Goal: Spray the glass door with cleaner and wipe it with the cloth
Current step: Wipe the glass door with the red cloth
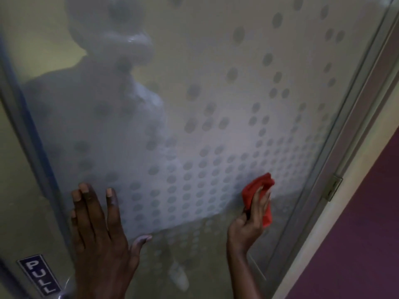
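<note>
- Head view: the glass door (216,93) fills nearly the whole picture, frosted with rows of grey dots that crowd together toward the lower part and thin out higher up.
- Left hand (101,240) is flat against the glass at the lower left, fingers spread and pointing up, thumb out to the side. It is opened out, gripping nothing, palm pressed to the pane.
- Right hand (250,219) is lower right of centre, fingers curled round a red cloth (258,195). The cloth is bunched, sticking out above and to the right of the fingers, and it sits right up on the dotted glass.
- The two hands are well apart, with a band of dense dots between them.
- A blurred pale reflection of a person shows in the left half of the pane; too soft to read any detail.
- A blue PULL sign (40,275) with white letters sits at the bottom left, beside the left wrist, on the door's edge strip.
- The metal frame (354,104) runs down the right side on a slant, with a hinge (333,187) fixed to it near the cloth's level.
- Beyond the frame, a purple wall (367,223) takes the lower right corner.
- No spray bottle is visible in this shot.
</note>
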Available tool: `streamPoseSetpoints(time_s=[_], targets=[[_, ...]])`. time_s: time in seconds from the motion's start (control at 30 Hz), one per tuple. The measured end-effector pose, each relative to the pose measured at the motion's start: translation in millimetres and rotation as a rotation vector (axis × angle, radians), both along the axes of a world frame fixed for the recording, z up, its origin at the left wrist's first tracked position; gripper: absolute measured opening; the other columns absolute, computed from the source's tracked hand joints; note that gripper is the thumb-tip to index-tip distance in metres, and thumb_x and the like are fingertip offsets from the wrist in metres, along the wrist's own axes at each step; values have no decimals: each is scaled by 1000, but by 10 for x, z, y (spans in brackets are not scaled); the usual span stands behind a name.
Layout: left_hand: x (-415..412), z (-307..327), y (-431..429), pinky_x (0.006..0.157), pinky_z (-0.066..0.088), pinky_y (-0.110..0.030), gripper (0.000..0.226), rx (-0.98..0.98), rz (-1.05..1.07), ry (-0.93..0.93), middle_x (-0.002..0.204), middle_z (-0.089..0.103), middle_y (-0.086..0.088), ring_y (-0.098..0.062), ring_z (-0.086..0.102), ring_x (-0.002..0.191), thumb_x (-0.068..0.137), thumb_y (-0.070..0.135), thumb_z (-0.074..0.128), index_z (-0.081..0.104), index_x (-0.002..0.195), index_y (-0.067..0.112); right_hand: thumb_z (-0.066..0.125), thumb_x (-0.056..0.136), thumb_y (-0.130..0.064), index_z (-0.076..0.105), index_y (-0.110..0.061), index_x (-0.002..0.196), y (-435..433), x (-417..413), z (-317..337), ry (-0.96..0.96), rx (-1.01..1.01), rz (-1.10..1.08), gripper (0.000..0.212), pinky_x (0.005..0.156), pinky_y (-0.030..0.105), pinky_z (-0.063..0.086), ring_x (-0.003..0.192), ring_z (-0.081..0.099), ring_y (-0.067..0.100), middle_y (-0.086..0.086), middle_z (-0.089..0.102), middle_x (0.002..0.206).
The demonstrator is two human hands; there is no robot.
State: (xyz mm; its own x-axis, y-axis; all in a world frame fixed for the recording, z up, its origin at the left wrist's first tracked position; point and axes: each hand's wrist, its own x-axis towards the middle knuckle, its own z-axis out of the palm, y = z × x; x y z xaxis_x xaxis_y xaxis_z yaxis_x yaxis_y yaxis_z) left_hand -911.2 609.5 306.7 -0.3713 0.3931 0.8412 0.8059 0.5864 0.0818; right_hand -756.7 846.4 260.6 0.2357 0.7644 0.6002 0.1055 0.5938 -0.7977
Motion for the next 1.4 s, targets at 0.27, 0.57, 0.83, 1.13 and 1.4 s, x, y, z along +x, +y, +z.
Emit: streamPoseSetpoints(time_s=[0.27, 0.57, 0.83, 1.13, 1.4], targets=[[-19, -5, -84, 128, 21, -61, 111, 33, -64, 3, 178, 7, -28, -44, 5, 167, 83, 65, 57, 25, 167, 1, 43, 77, -2, 47, -10, 160, -818, -573, 307, -18, 129, 98, 83, 132, 69, 19, 167, 20, 37, 15, 30, 176], [-180, -15, -483, 135, 13, -59, 87, 98, -77, 64, 171, 15, -40, -60, 16, 160, 95, 46, 50, 37, 157, -13, 47, 105, -20, 48, -34, 161, -1571, -888, -207, -741, 713, 254, 58, 118, 78, 33, 163, 29, 44, 7, 38, 174], [-383, -134, -714, 137, 5, -43, 114, -58, -136, -21, 180, -3, -22, -38, -2, 169, 80, 67, 57, 18, 169, 6, 56, 78, -9, 43, -32, 164, -1446, -886, 267, -692, 726, 229, 90, 128, 76, 15, 166, 16, 44, 7, 18, 181], [-386, -105, -833, 133, 8, -36, 135, -160, -43, -86, 177, 11, -30, -41, 7, 168, 61, 26, 103, 22, 164, -11, 51, 89, 2, 56, -29, 155, -1824, -1330, 1737, -483, 831, 188, 73, 127, 79, 11, 163, 25, 45, 10, 41, 170], [-395, -134, -899, 137, 9, -38, 106, -74, -158, -75, 178, 8, -27, -40, 8, 168, 78, 9, 84, 24, 162, -13, 55, 83, -9, 41, -36, 164, -1840, -1148, -221, -744, 737, 245, 87, 127, 76, 19, 165, 22, 41, 2, 25, 180]])
